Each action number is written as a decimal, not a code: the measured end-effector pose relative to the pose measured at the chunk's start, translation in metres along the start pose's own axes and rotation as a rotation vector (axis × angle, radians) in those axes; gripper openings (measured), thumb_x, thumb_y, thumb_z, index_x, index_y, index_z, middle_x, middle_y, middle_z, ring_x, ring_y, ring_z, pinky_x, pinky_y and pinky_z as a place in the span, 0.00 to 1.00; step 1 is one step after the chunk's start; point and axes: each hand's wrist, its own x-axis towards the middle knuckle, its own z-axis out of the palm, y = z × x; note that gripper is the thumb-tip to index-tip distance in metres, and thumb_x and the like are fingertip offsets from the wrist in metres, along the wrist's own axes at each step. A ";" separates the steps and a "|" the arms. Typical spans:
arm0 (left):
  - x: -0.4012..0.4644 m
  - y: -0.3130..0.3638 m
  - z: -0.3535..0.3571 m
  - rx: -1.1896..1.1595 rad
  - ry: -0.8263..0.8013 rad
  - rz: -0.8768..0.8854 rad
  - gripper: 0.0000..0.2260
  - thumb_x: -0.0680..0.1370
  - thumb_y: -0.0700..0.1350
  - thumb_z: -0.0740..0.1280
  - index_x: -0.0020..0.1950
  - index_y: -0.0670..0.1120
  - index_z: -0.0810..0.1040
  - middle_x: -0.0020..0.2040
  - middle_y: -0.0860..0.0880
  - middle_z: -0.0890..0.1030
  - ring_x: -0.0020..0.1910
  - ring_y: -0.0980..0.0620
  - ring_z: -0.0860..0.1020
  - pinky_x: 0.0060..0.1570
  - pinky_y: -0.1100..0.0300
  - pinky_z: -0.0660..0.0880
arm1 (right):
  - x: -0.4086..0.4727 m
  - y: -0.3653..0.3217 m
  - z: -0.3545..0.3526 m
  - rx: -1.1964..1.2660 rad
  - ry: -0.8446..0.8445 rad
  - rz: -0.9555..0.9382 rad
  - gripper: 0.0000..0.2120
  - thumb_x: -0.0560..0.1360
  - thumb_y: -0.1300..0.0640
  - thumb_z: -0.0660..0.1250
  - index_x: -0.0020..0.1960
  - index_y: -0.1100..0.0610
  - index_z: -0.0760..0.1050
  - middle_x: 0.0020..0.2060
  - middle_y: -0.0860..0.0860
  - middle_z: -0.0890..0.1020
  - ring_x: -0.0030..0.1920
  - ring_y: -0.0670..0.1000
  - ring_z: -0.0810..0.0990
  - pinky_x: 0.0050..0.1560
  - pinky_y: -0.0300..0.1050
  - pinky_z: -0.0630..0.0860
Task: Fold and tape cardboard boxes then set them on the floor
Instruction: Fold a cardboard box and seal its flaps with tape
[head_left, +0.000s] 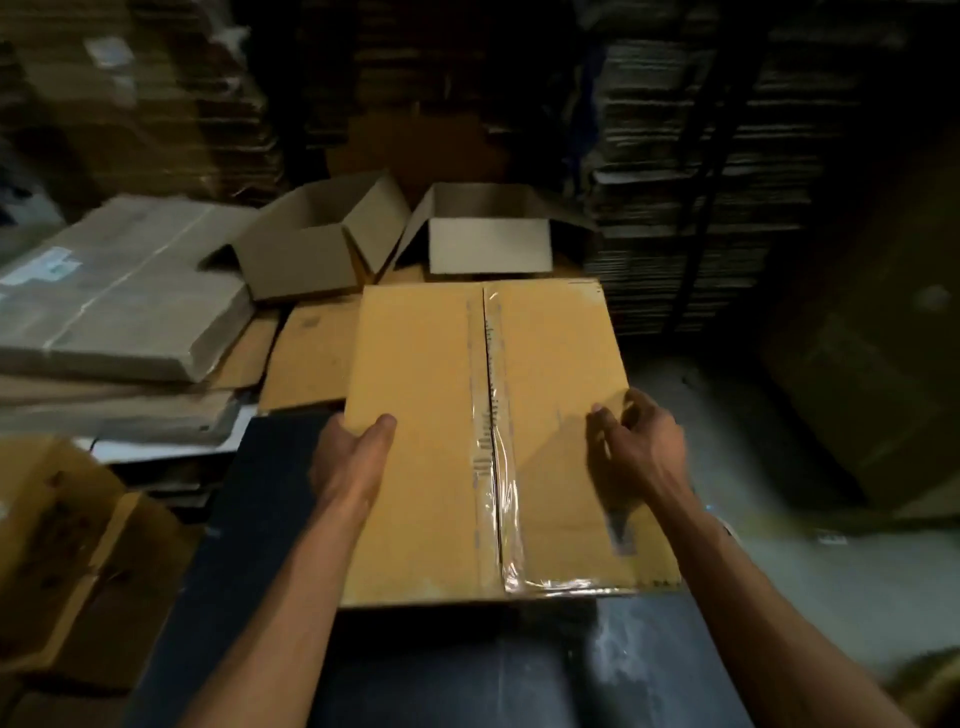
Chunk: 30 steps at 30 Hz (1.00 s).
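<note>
A tan cardboard box (426, 374) lies in front of me with its closed flaps up and a strip of clear tape (493, 441) running down the centre seam. My left hand (350, 457) grips the box's left edge, thumb on top and fingers under the side. My right hand (631, 447) hovers at the right part of the top face with fingers loosely curled; whether it touches the cardboard is unclear because of blur. The box rests over a dark blue surface (270, 519).
Two open assembled boxes (317, 244) (488, 234) stand behind the taped one. Flat cardboard bundles (119, 296) are stacked at left, with another brown box (67, 561) near left. Tall stacks of flat cardboard (691, 156) fill the back. Grey floor (769, 493) shows at right.
</note>
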 end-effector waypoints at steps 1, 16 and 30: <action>-0.009 0.014 0.001 -0.019 -0.036 0.047 0.13 0.77 0.56 0.69 0.57 0.50 0.77 0.47 0.52 0.79 0.45 0.48 0.79 0.51 0.50 0.79 | -0.009 0.003 -0.018 0.040 0.047 0.006 0.11 0.79 0.40 0.68 0.53 0.47 0.77 0.45 0.48 0.82 0.43 0.50 0.81 0.46 0.50 0.80; -0.198 0.128 0.216 0.040 -0.916 0.411 0.22 0.78 0.59 0.71 0.70 0.55 0.73 0.48 0.52 0.75 0.47 0.49 0.76 0.61 0.40 0.74 | -0.180 0.152 -0.307 0.083 0.752 0.305 0.17 0.78 0.43 0.71 0.64 0.47 0.79 0.52 0.43 0.84 0.50 0.46 0.83 0.51 0.44 0.79; -0.304 0.140 0.550 0.260 -1.005 0.471 0.20 0.71 0.61 0.76 0.57 0.52 0.82 0.51 0.52 0.84 0.52 0.48 0.82 0.54 0.48 0.80 | -0.055 0.400 -0.427 -0.204 0.643 0.610 0.32 0.75 0.31 0.65 0.71 0.50 0.69 0.63 0.58 0.77 0.62 0.62 0.78 0.62 0.61 0.77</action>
